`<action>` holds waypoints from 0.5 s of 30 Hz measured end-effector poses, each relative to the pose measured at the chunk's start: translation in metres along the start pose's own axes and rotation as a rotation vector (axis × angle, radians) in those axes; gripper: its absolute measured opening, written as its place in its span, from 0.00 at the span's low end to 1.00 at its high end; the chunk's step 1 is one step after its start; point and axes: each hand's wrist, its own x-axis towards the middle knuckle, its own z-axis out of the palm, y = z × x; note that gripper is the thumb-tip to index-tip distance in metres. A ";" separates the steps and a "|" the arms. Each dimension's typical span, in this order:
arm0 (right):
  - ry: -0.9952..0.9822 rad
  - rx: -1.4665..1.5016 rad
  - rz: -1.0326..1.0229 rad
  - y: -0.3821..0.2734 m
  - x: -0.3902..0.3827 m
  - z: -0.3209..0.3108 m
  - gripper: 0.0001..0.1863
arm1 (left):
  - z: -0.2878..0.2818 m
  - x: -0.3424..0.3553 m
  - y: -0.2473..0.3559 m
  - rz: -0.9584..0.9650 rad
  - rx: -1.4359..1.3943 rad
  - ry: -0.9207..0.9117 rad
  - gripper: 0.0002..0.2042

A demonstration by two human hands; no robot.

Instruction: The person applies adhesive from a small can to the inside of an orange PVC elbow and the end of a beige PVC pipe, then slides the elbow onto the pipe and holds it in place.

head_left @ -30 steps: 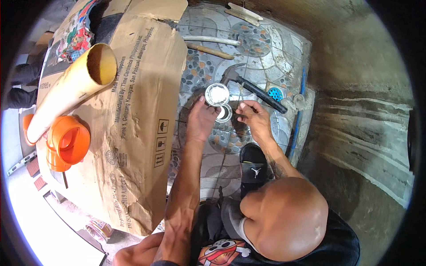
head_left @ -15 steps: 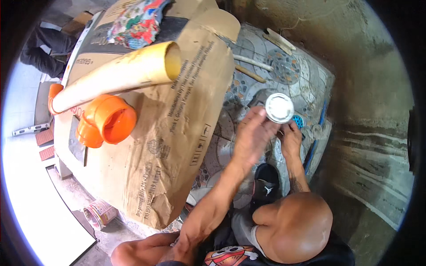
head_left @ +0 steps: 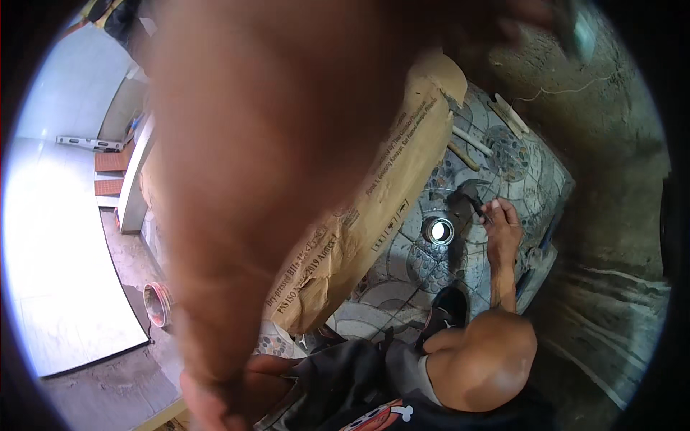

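My left arm sweeps up close across the picture, badly blurred and covering much of it. At the upper right my left hand (head_left: 528, 13) is smeared by motion, and a pale greenish thing (head_left: 583, 39) is blurred beside it; whether the fingers hold it I cannot tell. Low over the tiled floor, my right hand (head_left: 504, 228) has its fingers closed on the dark handle of what looks like a hammer (head_left: 472, 195). Just left of that hand stands a small round open can (head_left: 439, 230), bright inside.
A large printed cardboard sheet (head_left: 392, 172) lies left of the can, partly behind my arm. Sticks (head_left: 510, 115) rest on the pebble-patterned tiles beside the rough wall (head_left: 611, 215). At left are a bucket (head_left: 157, 305), a spirit level (head_left: 90, 144) and a white panel (head_left: 72, 287).
My left hand has left the white-topped round thing and swung up to the upper right. My right hand has closed on the hammer handle. The view has shifted, and the orange pipe fittings are hidden.
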 end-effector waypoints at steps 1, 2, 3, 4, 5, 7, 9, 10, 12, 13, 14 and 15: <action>0.001 -0.009 -0.007 -0.002 0.001 -0.003 0.11 | -0.026 0.002 0.012 0.026 0.021 -0.004 0.25; 0.029 -0.050 0.002 -0.004 -0.002 -0.009 0.10 | -0.047 0.001 0.016 0.027 0.016 -0.019 0.26; 0.041 -0.073 0.010 -0.005 -0.004 -0.004 0.09 | -0.059 -0.005 0.027 -0.015 -0.008 -0.054 0.27; 0.034 -0.063 0.008 -0.004 -0.004 -0.004 0.09 | -0.069 -0.019 0.021 -0.132 -0.173 -0.239 0.26; 0.014 -0.112 -0.011 -0.004 -0.006 -0.005 0.10 | -0.059 -0.030 0.023 -0.307 -0.221 -0.289 0.23; 0.003 -0.157 -0.045 -0.004 -0.001 -0.016 0.11 | -0.089 -0.075 0.014 -0.273 0.422 0.156 0.15; -0.008 -0.244 -0.046 -0.007 -0.005 -0.028 0.10 | -0.117 -0.116 0.002 -0.359 0.184 0.264 0.12; 0.010 -0.263 -0.040 -0.009 -0.008 -0.025 0.10 | -0.131 -0.133 -0.005 -0.417 0.128 0.270 0.11; 0.014 -0.274 -0.046 -0.018 -0.011 -0.026 0.09 | -0.147 -0.155 -0.019 -0.497 0.043 0.305 0.08; 0.000 -0.279 -0.038 -0.018 -0.010 -0.025 0.09 | -0.153 -0.162 -0.026 -0.544 0.010 0.321 0.08; 0.004 -0.283 -0.037 -0.018 -0.011 -0.021 0.09 | -0.157 -0.167 -0.034 -0.546 0.006 0.318 0.08; 0.006 -0.304 -0.039 -0.023 -0.014 -0.018 0.09 | -0.160 -0.169 -0.041 -0.570 -0.021 0.334 0.08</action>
